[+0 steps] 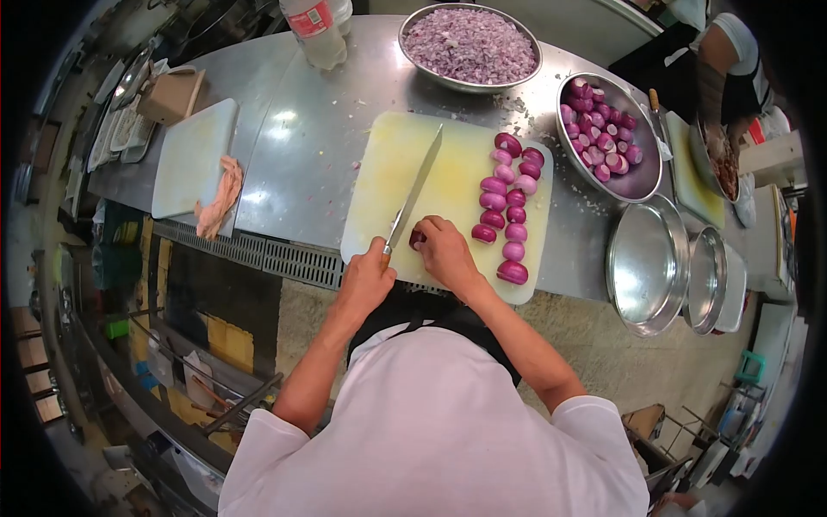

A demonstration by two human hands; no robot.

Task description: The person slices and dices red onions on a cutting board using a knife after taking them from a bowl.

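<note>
My left hand (pixel 368 274) is wrapped round the wooden handle of a long kitchen knife (pixel 418 183). Its blade points away from me over the stained white cutting board (pixel 379 146). The fingers of my right hand (pixel 448 252) close on a red onion (pixel 418 239), partly hidden under them, at the board's near edge beside the knife. On the right side of the board, peeled red onions (pixel 515 214) lie in two rough rows.
Chopped onion fills a metal bowl (pixel 471 45) at the back; whole peeled onions fill another bowl (pixel 609 129) at right. A bottle (pixel 314 30), a second board (pixel 194 155) with a crumpled cloth (pixel 222 198), and metal pans (pixel 648 263) surround the workspace. Another person's arm (pixel 722 65) reaches in far right.
</note>
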